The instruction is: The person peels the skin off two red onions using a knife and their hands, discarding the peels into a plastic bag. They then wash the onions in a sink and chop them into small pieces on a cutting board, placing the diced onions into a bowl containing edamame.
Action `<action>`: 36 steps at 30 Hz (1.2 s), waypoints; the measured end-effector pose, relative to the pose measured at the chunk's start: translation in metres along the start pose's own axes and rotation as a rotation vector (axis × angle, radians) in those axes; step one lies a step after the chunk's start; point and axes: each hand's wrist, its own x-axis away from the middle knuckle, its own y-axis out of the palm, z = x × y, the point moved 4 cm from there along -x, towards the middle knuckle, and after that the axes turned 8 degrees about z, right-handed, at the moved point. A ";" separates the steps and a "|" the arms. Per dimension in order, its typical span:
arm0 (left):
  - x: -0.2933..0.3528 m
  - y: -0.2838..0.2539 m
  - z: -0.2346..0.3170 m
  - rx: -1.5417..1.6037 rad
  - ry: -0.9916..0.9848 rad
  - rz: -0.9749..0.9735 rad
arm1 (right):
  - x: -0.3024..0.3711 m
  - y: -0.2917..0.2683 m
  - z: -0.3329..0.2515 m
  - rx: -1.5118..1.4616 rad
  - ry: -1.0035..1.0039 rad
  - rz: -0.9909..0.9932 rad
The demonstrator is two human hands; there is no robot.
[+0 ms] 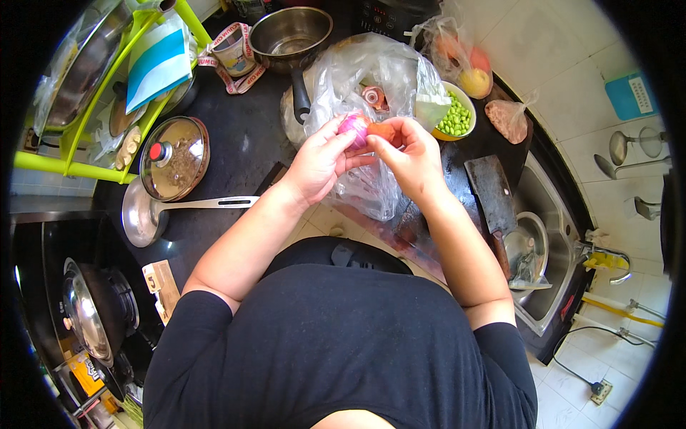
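Over a clear plastic bag (pixel 332 86), both my hands meet at a purple-red onion (pixel 353 129). My left hand (pixel 316 161) has its fingers and thumb wrapped round the onion from the left. A brownish-orange piece of onion skin (pixel 382 131) is pinched between the thumb and fingers of my right hand (pixel 416 156), close against the onion; whether it is still attached cannot be made out. Inside the mouth of the bag lie more reddish-brown skin pieces (pixel 374 97).
A cleaver (pixel 490 189) lies to the right, beside the sink (pixel 564 236). Behind it stand a bowl (pixel 453 136) of green beans and a bag of minced meat (pixel 507 120). At left are a lidded pan (pixel 176 157), a ladle (pixel 143 214) and a green rack (pixel 71 166); a steel pot (pixel 289 32) stands behind.
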 end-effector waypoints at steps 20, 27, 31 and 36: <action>-0.009 -0.018 0.005 -0.084 -0.033 0.002 | -0.040 0.007 -0.021 0.512 -0.558 -0.186; -0.009 -0.019 0.009 -0.165 -0.015 0.012 | -0.037 0.011 -0.030 0.517 -0.730 -0.307; -0.007 -0.015 0.013 -0.221 0.003 0.031 | -0.031 0.018 -0.039 0.461 -0.768 -0.343; -0.011 -0.020 0.012 -0.230 -0.005 0.012 | -0.030 0.021 -0.038 0.491 -0.786 -0.330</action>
